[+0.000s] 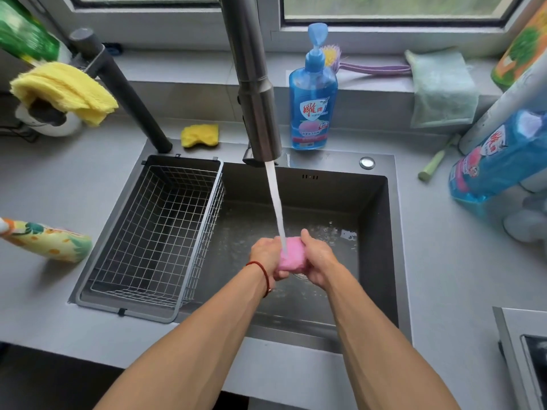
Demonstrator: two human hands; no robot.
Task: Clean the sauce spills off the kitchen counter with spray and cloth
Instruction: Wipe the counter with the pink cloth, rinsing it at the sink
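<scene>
A bunched pink cloth [291, 257] sits between both hands over the dark sink [376, 232]. My left hand [268, 255] grips its left side and my right hand [318, 258] grips its right side. Water runs from the steel faucet [257, 113] straight onto the cloth. A spray bottle with a fruit print [48, 239] lies on the grey counter [461, 276] at the left.
A wire basket [154, 232] fills the sink's left part. A blue pump bottle [313, 99] and a yellow sponge [200, 135] stand behind the sink. A yellow cloth [65, 90] hangs at left, a green cloth [441, 87] on the sill, a blue refill pack [500, 161] at right.
</scene>
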